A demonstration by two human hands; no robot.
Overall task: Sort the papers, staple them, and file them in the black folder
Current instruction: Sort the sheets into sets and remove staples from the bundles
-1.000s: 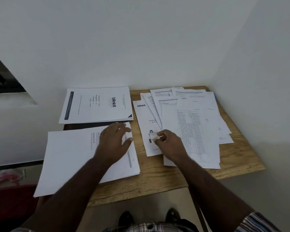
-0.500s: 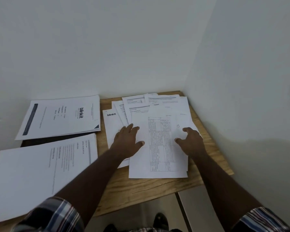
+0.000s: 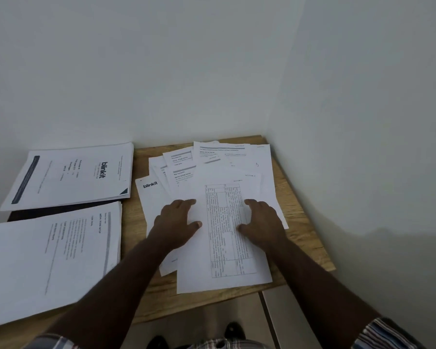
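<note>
Wooden table [image 3: 310, 238], table-printed sheet [image 3: 224, 230] flat between both hands' spread fingers.

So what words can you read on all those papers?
"blinkit", sideways, on the top sheet of the far left stack.
"blinkit" at the top of the leftmost fanned sheet.
Gray-bar headings on the near left stack and fanned sheets: too blurred to read.
Table sheet under both hands: print too small to read.
A small handwritten mark on the far right sheet: cannot tell what it says.
</note>
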